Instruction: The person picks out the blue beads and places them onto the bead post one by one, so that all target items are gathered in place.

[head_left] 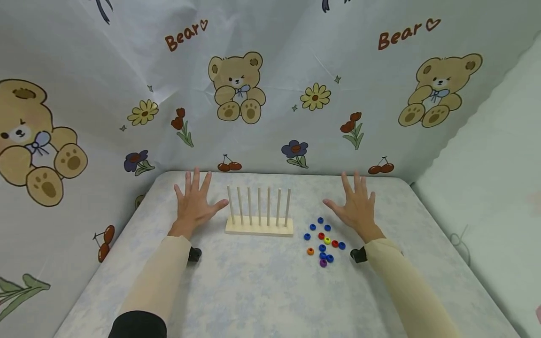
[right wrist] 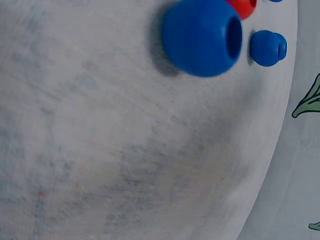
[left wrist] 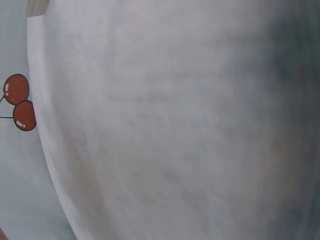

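My left hand [head_left: 193, 206] is spread flat with straight fingers, its thumb tip right beside the leftmost peg of a wooden peg rack [head_left: 259, 227]. The rack has a pale base with several thin upright pegs and no beads on them. On the right, my right hand [head_left: 356, 209] is spread too, holding nothing, its thumb pointing towards the rack. Loose beads lie between the rack and my right wrist: several blue beads [head_left: 322, 248], red beads [head_left: 335, 243], a yellow bead [head_left: 327, 240], an orange bead [head_left: 310, 251] and a purple bead [head_left: 323, 263]. A blue bead [right wrist: 202, 37] looms large in the right wrist view.
The pale mottled table [head_left: 253, 291] ends at a far edge just beyond my fingertips. Behind it hangs a white cloth [head_left: 270, 141] printed with bears, flowers and cherries. A white surface [head_left: 498, 188] borders the right side, with a thin cord [head_left: 460, 241].
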